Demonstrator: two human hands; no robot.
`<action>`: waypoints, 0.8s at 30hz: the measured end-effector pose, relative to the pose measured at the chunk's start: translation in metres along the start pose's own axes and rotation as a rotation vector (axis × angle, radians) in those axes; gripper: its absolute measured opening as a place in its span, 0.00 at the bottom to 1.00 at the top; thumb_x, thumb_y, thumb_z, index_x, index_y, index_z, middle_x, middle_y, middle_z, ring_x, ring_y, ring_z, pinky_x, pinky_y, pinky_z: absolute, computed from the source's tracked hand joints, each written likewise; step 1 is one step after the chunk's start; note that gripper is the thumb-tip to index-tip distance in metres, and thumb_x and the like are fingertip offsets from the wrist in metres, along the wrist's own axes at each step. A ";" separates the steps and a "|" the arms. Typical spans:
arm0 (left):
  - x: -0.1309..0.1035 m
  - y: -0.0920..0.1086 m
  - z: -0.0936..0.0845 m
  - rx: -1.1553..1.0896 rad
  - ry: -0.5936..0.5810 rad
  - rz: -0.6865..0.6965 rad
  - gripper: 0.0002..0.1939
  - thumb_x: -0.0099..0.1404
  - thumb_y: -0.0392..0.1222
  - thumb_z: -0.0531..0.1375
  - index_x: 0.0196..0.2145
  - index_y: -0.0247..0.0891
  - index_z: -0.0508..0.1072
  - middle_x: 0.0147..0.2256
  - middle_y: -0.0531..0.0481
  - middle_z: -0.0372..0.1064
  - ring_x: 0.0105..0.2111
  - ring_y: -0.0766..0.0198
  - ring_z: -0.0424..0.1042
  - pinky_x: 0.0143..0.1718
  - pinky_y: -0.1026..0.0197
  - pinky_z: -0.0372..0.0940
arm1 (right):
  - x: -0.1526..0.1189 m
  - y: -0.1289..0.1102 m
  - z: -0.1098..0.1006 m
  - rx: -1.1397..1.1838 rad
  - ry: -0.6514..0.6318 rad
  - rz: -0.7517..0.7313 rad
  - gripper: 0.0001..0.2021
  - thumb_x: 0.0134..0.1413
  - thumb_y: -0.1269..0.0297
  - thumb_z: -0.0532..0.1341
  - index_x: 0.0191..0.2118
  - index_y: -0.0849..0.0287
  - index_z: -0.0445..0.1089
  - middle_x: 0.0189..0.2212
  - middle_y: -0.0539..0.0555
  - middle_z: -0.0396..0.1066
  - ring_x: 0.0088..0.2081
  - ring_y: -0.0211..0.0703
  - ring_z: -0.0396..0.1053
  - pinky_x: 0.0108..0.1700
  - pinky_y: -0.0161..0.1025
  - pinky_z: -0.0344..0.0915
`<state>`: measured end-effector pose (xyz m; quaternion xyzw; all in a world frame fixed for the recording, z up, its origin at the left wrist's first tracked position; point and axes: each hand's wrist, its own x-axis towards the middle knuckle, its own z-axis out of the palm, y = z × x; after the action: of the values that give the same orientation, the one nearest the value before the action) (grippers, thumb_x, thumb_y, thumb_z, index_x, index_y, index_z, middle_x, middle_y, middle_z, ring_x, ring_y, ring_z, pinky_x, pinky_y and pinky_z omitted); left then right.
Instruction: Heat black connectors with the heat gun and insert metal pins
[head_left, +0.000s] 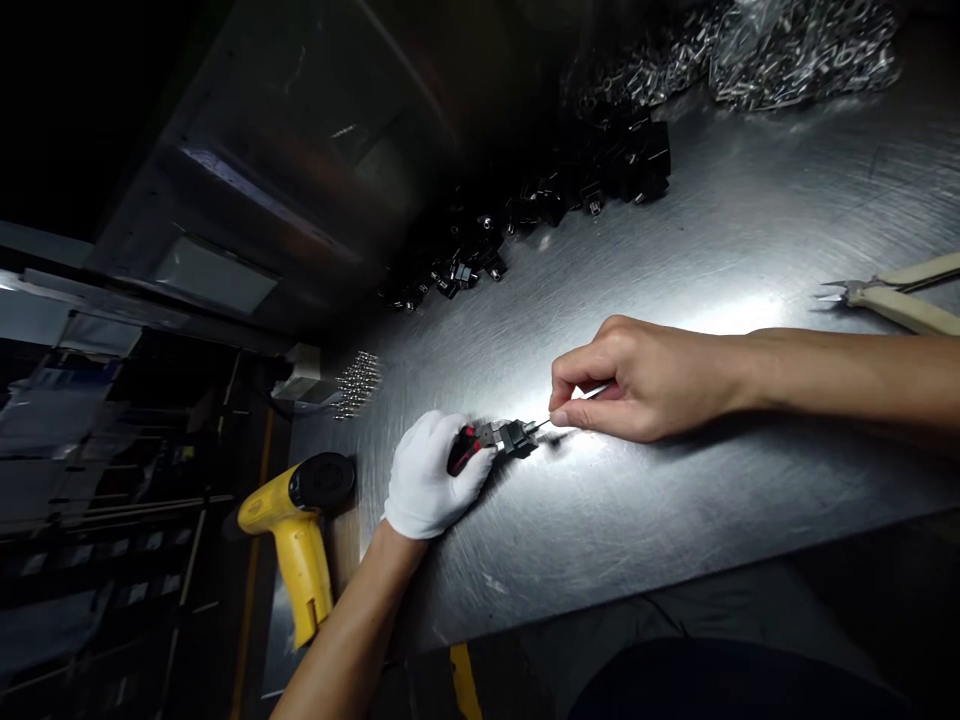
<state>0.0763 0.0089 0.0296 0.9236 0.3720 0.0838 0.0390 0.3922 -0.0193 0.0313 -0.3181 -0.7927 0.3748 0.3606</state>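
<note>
In a white glove, my left hand [429, 478] is closed around red-and-black-handled pliers [465, 450]. Their metal jaws hold a small black block-shaped part [516, 438] just above or on the metal tabletop. My bare right hand [637, 385] comes in from the right, its thumb and fingers pinching a thin dark rod [543, 422]. The rod's tip meets the right side of the black part, where a small pale metal piece shows. How far it reaches inside is hidden.
Many black parts [622, 160] lie piled along the back of the metal table [675, 500]. Behind them sits a clear bag of small metal pieces [806, 55]. Cream-handled cutters [892, 295] lie at right, a yellow heat gun [300, 530] at left, near clustered metal pieces [358, 383].
</note>
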 end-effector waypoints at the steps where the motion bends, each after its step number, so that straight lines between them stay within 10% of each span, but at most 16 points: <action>1: 0.000 0.000 0.000 -0.009 0.007 0.004 0.11 0.66 0.48 0.60 0.40 0.38 0.71 0.32 0.49 0.66 0.31 0.59 0.66 0.35 0.57 0.60 | 0.000 0.001 -0.001 0.013 -0.001 0.001 0.05 0.58 0.70 0.63 0.35 0.63 0.78 0.19 0.43 0.67 0.19 0.28 0.57 0.24 0.31 0.53; 24: 0.002 -0.003 0.003 -0.081 0.052 0.040 0.11 0.66 0.47 0.62 0.40 0.37 0.70 0.32 0.49 0.67 0.31 0.60 0.66 0.35 0.58 0.61 | -0.002 -0.009 -0.012 -0.147 -0.059 0.028 0.08 0.60 0.68 0.60 0.37 0.60 0.78 0.17 0.43 0.67 0.19 0.28 0.61 0.24 0.32 0.55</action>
<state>0.0764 0.0121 0.0270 0.9260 0.3507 0.1237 0.0647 0.4008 -0.0209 0.0434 -0.3436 -0.8238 0.3297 0.3074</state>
